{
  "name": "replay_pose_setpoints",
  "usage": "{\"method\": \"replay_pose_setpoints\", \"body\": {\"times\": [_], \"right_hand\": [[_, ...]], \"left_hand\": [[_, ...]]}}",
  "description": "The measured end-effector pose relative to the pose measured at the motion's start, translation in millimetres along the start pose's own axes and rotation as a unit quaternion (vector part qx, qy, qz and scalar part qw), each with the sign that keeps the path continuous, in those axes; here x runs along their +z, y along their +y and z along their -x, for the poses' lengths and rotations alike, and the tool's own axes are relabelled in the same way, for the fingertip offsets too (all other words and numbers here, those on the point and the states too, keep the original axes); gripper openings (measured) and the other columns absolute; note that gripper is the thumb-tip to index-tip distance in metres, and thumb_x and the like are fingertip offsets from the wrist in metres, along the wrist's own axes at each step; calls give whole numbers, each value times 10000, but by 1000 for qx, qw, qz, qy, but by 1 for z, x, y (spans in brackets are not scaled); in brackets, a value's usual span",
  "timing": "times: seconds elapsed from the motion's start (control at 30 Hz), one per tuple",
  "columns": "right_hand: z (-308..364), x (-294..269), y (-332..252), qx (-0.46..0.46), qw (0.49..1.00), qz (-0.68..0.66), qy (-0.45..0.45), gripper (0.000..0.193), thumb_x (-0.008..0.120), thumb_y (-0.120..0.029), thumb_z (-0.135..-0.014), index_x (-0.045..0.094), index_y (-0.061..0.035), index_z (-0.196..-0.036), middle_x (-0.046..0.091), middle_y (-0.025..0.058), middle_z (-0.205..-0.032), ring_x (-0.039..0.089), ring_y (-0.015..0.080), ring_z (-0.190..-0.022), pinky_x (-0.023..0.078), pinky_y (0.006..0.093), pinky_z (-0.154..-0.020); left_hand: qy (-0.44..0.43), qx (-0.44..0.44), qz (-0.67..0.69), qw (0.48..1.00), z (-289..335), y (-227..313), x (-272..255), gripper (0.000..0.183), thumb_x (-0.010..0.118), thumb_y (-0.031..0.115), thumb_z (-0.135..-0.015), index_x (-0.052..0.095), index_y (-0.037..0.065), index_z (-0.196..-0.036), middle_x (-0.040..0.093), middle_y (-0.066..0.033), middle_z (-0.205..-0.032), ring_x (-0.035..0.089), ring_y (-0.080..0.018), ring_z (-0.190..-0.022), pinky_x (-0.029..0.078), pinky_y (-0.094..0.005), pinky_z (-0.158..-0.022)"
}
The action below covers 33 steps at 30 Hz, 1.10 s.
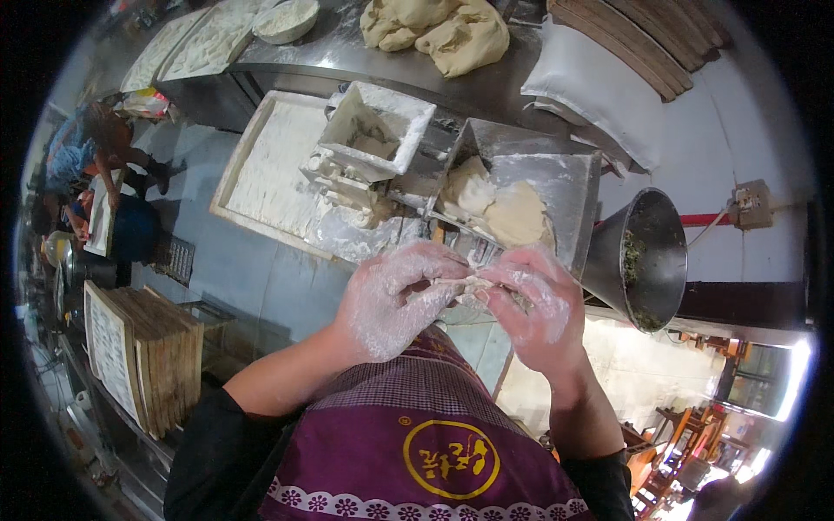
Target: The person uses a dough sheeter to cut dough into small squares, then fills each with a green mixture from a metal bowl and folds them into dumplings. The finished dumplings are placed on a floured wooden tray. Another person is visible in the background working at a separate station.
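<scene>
Flour coats both of my hands, which meet in front of the apron. A small pale piece of dough point(470, 287) is pinched between them, mostly covered by the fingers. My left hand point(387, 300) grips it with thumb and fingertips, and my right hand point(546, 314) closes on its other side. Just beyond is a metal tray point(573, 174) holding flattened dough point(517, 213). Left of that tray stands a floury machine with a square hopper point(378, 130), over a floured wooden-framed board point(278, 165).
Large dough lumps point(452, 36) and a flour-filled bowl point(285, 21) sit on the far steel table. A white sack point(591, 91) lies at far right. A metal cone point(647, 260) with green bits stands right. Wooden trays point(161, 360) are stacked left; another person point(78, 156) works beyond.
</scene>
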State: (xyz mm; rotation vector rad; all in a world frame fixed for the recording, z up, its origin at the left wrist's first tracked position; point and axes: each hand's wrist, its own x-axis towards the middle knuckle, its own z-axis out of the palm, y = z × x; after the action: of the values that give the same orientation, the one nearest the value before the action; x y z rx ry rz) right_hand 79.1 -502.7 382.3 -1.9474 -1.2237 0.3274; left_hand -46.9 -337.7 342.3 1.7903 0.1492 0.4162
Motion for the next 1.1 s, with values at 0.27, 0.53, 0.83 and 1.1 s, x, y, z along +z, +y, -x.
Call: {"method": "replay_pose_setpoints", "body": {"times": [0.27,0.53,0.83,1.1], "right_hand": [[20,-21,6,-134,982,39,127,232,696,-29,-788,683,-51,-1018,648,107,-972,667,241,-825,527,285,-718],[43,-25,4,211,960,-181,34,240,686,-128,-855,675,11,-1050,703,113,-913,668,128,-774,514,264,-681],[31,-29,5,213,954,-210,-4,144,646,-93,-844,674,-3,-953,674,66,-783,623,109,-664,488,240,-626],[26,-20,10,162,961,-226,13,155,650,-106,-854,679,5,-959,673,83,-804,609,120,-673,477,249,-623]], "left_hand": [[-49,-233,332,913,-5,31,30,419,628,32,-916,505,-48,-1309,653,-63,-983,615,-102,-863,518,-242,-761],[23,-156,188,969,5,32,63,432,680,79,-879,523,-41,-1264,683,-100,-937,666,-130,-846,537,-273,-756],[-1,-151,9,988,4,53,59,285,589,127,-877,573,-7,-1128,662,-120,-764,626,-137,-635,507,-304,-617],[-15,-170,79,982,7,33,53,260,499,108,-956,559,-40,-1162,669,-85,-806,634,-134,-697,516,-282,-657]]}}
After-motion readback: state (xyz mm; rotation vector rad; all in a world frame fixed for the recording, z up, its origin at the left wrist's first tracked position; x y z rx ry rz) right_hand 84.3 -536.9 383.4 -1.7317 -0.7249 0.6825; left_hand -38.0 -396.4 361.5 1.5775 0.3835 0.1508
